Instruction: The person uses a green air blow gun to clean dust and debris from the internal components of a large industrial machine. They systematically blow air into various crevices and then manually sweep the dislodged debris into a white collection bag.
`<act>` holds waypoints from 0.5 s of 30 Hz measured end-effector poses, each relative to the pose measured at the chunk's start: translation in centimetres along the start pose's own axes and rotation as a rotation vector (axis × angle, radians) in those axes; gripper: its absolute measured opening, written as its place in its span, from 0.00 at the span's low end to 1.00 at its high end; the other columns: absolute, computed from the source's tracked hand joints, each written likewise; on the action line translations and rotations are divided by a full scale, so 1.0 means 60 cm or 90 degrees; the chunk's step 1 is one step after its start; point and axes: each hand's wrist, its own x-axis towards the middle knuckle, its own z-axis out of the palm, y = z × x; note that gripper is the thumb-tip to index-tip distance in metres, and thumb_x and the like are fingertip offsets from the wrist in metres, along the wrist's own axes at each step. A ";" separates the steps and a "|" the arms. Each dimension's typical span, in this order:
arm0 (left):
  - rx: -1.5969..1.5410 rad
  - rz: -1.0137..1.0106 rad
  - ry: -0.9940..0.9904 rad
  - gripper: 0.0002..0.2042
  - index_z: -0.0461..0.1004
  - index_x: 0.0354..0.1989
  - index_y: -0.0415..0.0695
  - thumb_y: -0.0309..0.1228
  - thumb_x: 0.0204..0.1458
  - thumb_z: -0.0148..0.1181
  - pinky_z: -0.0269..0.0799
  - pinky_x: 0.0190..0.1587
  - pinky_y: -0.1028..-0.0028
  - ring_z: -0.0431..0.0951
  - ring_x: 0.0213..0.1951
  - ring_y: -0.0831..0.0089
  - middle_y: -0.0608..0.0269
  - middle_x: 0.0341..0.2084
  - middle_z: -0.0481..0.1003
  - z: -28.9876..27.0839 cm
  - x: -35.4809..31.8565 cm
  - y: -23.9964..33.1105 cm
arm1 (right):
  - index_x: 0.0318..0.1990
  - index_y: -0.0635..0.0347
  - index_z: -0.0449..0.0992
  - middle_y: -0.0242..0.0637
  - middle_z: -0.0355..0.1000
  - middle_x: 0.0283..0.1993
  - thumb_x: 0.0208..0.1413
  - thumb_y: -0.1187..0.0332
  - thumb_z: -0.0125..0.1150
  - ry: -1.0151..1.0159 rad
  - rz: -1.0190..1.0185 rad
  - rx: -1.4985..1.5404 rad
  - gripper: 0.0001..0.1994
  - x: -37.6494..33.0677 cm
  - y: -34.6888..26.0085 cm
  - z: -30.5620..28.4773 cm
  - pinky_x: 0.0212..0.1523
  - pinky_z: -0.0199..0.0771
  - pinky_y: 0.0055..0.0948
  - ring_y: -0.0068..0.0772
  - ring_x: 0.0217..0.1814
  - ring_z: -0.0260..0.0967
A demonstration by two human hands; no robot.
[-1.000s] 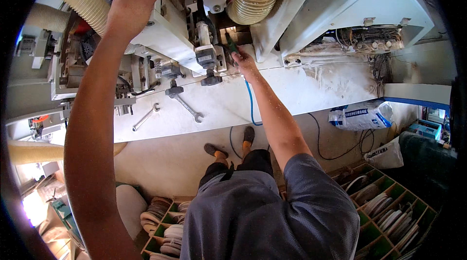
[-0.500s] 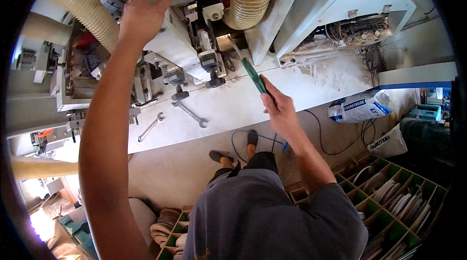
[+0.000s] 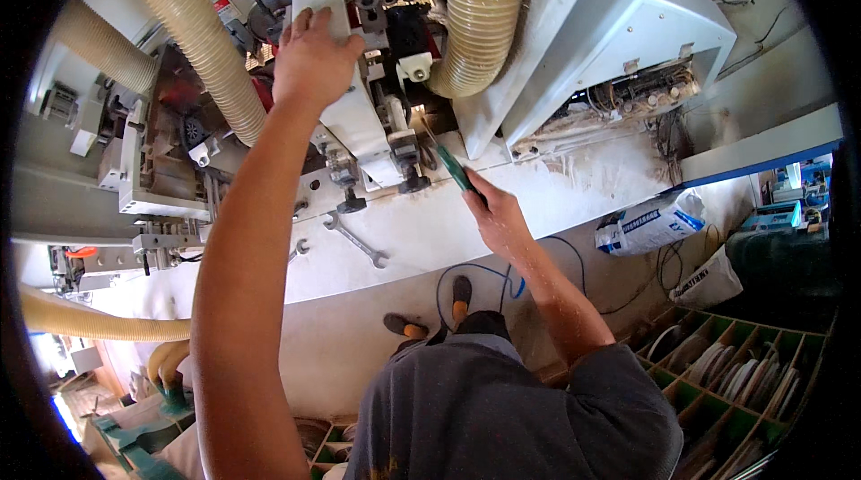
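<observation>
My left hand (image 3: 314, 63) lies with its fingers stretched out on top of a white machine housing (image 3: 363, 135). In my right hand (image 3: 495, 218) is a green-handled screwdriver (image 3: 457, 170). Its thin metal shaft points forward into a dusty gap beside the housing, under a ribbed hose; the tip is hard to make out. Two black knobs, one at the left (image 3: 351, 204) and one at the right (image 3: 413, 182), stick out at the housing's near end. An open-ended wrench (image 3: 357, 240) lies on the white ledge, and a second wrench (image 3: 300, 249) is partly behind my left forearm.
Thick ribbed hoses (image 3: 484, 18) come down among the machine parts. A white angled cover (image 3: 641, 27) stands at the right. White-and-blue sacks (image 3: 650, 222) and a blue air hose (image 3: 466, 266) lie on the floor. Behind me is a divided rack (image 3: 717, 323) holding discs.
The view has shifted, so the machine appears lower and further right. My right hand has moved a little forward and left with the screwdriver. My left forearm now covers most of the smaller wrench.
</observation>
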 end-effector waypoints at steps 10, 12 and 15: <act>-0.014 -0.046 -0.018 0.33 0.58 0.62 0.42 0.47 0.49 0.51 0.51 0.66 0.61 0.51 0.65 0.48 0.49 0.64 0.54 -0.022 -0.013 0.014 | 0.65 0.58 0.57 0.30 0.64 0.25 0.64 0.57 0.46 0.152 0.023 0.557 0.25 0.121 0.123 0.048 0.24 0.76 0.26 0.20 0.21 0.61; -0.007 -0.036 -0.011 0.33 0.59 0.62 0.42 0.47 0.49 0.52 0.51 0.66 0.61 0.52 0.65 0.48 0.48 0.64 0.55 -0.016 -0.010 0.014 | 0.61 0.57 0.61 0.32 0.65 0.24 0.63 0.57 0.47 0.136 0.090 0.548 0.22 0.148 0.126 0.056 0.22 0.76 0.28 0.22 0.18 0.62; -0.017 -0.029 0.005 0.31 0.61 0.60 0.41 0.47 0.49 0.52 0.52 0.65 0.60 0.55 0.63 0.47 0.46 0.62 0.57 -0.025 -0.008 0.019 | 0.53 0.57 0.66 0.35 0.67 0.24 0.63 0.55 0.48 0.117 0.170 0.637 0.18 0.192 0.147 0.078 0.21 0.77 0.31 0.26 0.16 0.64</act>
